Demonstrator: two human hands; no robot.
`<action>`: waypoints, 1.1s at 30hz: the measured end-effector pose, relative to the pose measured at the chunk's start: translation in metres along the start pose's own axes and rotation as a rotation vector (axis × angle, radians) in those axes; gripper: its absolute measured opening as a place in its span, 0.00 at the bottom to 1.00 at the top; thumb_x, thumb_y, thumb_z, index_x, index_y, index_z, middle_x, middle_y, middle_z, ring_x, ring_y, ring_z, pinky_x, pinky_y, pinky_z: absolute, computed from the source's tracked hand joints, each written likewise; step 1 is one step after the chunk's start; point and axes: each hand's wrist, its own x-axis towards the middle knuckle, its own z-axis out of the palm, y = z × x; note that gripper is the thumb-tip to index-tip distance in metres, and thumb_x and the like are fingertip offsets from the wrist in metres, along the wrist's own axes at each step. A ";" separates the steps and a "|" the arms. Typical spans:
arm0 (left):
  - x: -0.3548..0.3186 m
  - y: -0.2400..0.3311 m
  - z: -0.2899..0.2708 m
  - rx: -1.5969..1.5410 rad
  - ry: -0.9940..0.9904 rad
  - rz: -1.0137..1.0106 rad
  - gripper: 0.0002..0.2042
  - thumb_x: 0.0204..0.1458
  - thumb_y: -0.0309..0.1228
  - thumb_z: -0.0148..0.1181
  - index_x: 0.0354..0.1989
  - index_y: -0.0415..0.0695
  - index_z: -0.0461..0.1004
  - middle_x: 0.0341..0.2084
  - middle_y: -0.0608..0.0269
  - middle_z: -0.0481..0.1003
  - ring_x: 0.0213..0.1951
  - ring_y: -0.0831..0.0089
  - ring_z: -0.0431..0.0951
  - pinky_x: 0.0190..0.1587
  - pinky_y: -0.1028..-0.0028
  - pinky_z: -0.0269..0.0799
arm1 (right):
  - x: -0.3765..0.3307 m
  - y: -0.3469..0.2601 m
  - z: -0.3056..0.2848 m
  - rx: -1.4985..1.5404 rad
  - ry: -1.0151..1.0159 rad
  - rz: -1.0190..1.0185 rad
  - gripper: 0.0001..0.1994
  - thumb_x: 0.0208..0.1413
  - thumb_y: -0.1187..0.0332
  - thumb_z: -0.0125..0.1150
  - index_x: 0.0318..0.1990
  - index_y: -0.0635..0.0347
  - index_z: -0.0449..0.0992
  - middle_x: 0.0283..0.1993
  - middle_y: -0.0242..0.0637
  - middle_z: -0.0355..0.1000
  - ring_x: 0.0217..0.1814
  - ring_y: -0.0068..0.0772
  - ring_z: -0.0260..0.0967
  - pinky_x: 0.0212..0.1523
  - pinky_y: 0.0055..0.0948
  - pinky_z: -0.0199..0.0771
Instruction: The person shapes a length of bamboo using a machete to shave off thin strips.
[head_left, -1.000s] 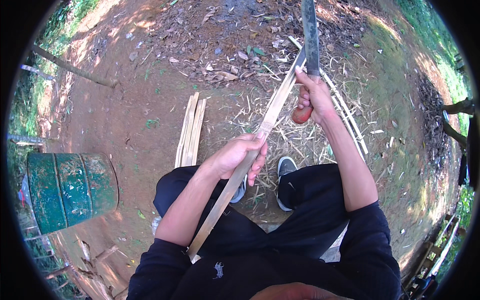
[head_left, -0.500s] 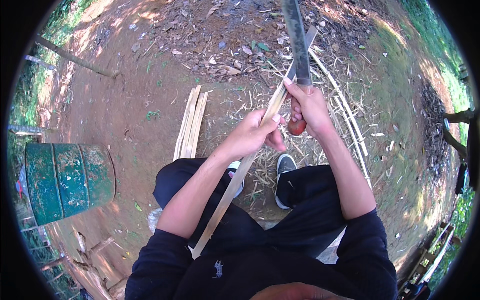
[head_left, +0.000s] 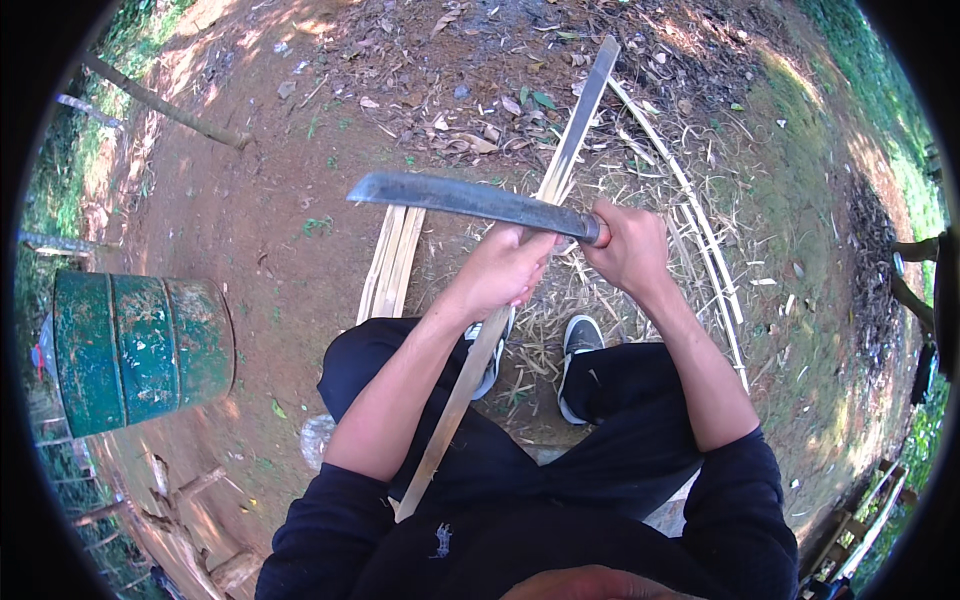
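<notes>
One long pale split-bamboo strip (head_left: 560,170) runs on a slant from the person's lap up past both hands, and one long dark-bladed steel knife (head_left: 470,200) lies across it. The left hand (head_left: 505,272) is closed around the strip at about its middle. The right hand (head_left: 630,250), just beside the left and slightly farther from the body, is closed tight on the knife's handle; the blade points out to the left of both hands, nearly level, its flat side up and its edge worn and grey. The handle is almost wholly hidden inside the fist, with only a reddish end showing at the blade's root. Where blade and strip cross lies behind the left hand's fingers, so whether they touch cannot be told.

The strip is flat, narrow and straw-coloured, darker along its far end; its near end is cut off from sight by the dark trousers and sleeves.

To the left of the left hand, on the bare earth floor (head_left: 250,220), lies a small bundle of shorter pale bamboo slats (head_left: 392,262); their count is hard to make out. Right of the right hand, several thin curved bamboo slivers (head_left: 710,250) lie on litter. Below the hands show two dark shoes with white soles (head_left: 578,350). Well off to the left stands one green metal drum (head_left: 140,350).
</notes>
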 end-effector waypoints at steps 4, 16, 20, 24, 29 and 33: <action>-0.008 -0.003 0.000 0.046 -0.034 0.012 0.12 0.69 0.38 0.43 0.42 0.41 0.67 0.13 0.78 0.55 0.12 0.86 0.56 0.14 0.81 0.52 | 0.002 0.002 0.004 -0.052 0.019 -0.087 0.08 0.41 0.70 0.63 0.22 0.57 0.69 0.14 0.42 0.66 0.18 0.49 0.71 0.22 0.44 0.69; -0.012 -0.016 0.003 -0.197 -0.095 -0.020 0.09 0.68 0.36 0.46 0.40 0.43 0.63 0.16 0.77 0.55 0.12 0.89 0.53 0.11 0.83 0.49 | 0.028 0.081 -0.013 -0.219 -0.011 0.440 0.08 0.57 0.69 0.53 0.29 0.57 0.76 0.15 0.33 0.68 0.13 0.24 0.64 0.15 0.30 0.68; -0.008 -0.010 -0.001 -0.052 0.041 0.013 0.09 0.67 0.36 0.47 0.42 0.43 0.65 0.16 0.78 0.55 0.11 0.88 0.53 0.11 0.82 0.49 | 0.016 0.046 -0.002 -0.026 -0.196 0.294 0.06 0.53 0.70 0.55 0.26 0.57 0.75 0.13 0.32 0.66 0.13 0.23 0.64 0.15 0.32 0.69; -0.004 -0.016 -0.002 0.159 0.165 0.117 0.11 0.63 0.34 0.52 0.43 0.38 0.74 0.23 0.64 0.70 0.25 0.77 0.69 0.29 0.71 0.65 | 0.008 0.000 0.004 -0.027 -0.177 0.034 0.05 0.46 0.69 0.59 0.22 0.58 0.72 0.15 0.40 0.69 0.16 0.40 0.70 0.21 0.41 0.71; -0.006 -0.020 -0.003 0.290 0.199 0.152 0.11 0.62 0.32 0.52 0.41 0.36 0.75 0.27 0.57 0.73 0.31 0.72 0.73 0.35 0.66 0.68 | 0.000 -0.015 0.008 0.000 -0.141 0.014 0.07 0.41 0.69 0.61 0.20 0.59 0.70 0.17 0.45 0.71 0.21 0.54 0.72 0.26 0.47 0.73; 0.000 -0.028 0.001 0.547 0.306 0.512 0.11 0.65 0.31 0.47 0.40 0.34 0.71 0.22 0.55 0.71 0.26 0.64 0.74 0.31 0.63 0.68 | -0.004 -0.021 0.011 0.066 -0.170 0.052 0.07 0.40 0.69 0.61 0.20 0.59 0.70 0.19 0.46 0.71 0.22 0.55 0.72 0.27 0.48 0.73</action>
